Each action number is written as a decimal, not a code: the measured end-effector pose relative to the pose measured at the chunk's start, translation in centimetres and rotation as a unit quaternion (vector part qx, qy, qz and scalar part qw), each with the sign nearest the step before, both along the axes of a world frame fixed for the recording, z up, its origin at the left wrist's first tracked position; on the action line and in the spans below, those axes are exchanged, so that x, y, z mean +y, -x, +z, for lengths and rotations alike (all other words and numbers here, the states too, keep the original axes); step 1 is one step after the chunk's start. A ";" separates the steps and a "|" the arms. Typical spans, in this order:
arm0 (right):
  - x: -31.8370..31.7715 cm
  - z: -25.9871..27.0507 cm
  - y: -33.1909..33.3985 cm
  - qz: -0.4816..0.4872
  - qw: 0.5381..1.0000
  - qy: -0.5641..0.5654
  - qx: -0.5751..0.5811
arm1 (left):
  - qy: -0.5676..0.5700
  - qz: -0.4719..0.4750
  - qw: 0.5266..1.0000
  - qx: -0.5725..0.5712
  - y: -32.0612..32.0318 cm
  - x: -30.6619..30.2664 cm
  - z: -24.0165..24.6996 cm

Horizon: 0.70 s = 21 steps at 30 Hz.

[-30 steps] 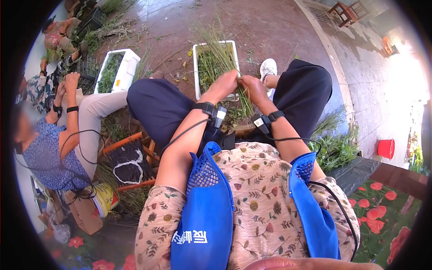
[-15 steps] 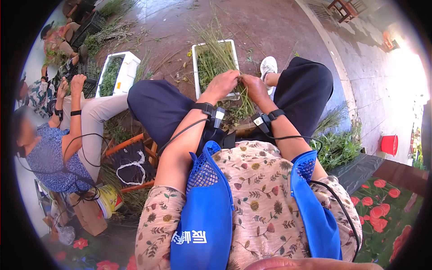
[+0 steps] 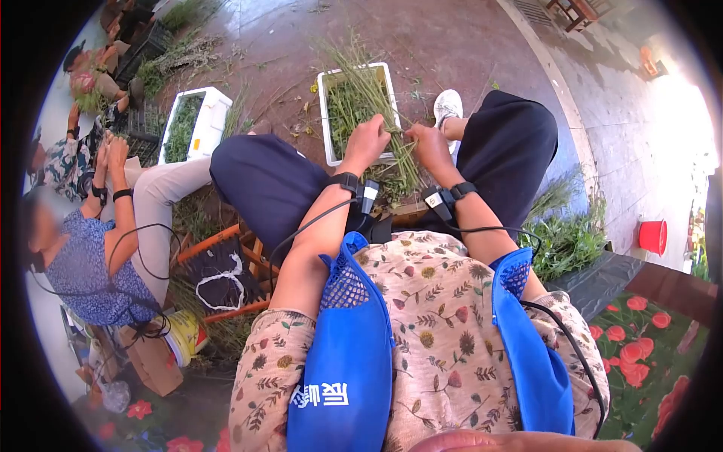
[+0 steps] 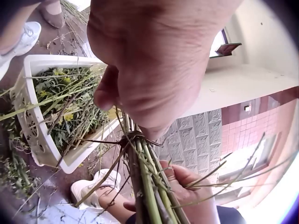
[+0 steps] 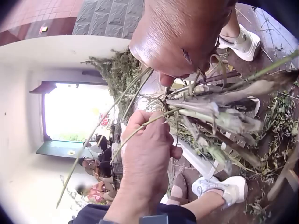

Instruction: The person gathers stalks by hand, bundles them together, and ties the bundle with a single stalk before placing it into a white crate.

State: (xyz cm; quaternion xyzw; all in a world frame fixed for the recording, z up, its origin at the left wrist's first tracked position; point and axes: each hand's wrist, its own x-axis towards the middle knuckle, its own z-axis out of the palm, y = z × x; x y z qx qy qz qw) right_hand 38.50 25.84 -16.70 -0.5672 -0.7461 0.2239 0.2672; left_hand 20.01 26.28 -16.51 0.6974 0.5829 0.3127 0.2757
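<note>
A bundle of long green stems slants over a white basket in the head view. Around the stems, a thin strand is wrapped in the left wrist view. The left hand is at the bundle's left side, its curled fingers pinching a thin stem. On the other side, the right hand pinches thin stems at the bundle, its fingertips partly hidden. Cut stem ends fan out below the hands in the right wrist view.
A second white box with greens stands at the left, near a seated person. Loose greens lie at the right, with a red bucket beyond. A wooden-framed stool is at lower left.
The hands have moved apart, the left one shifting left, so more of the bundle shows between them. The seated person's hands have come lower and closer together.
</note>
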 end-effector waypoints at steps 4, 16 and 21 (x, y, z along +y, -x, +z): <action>-0.1 0.4 -0.1 -0.025 0.998 0.045 -0.028 | 0.014 0.012 1.000 0.019 0.2 0.2 -1.3; 2.6 -0.5 0.5 -0.168 0.807 0.294 0.483 | 0.211 0.061 0.918 -0.329 -0.1 0.6 -0.9; 2.6 -0.4 1.0 -0.156 0.909 0.150 0.355 | 0.058 0.063 0.975 -0.204 -0.4 0.4 -1.1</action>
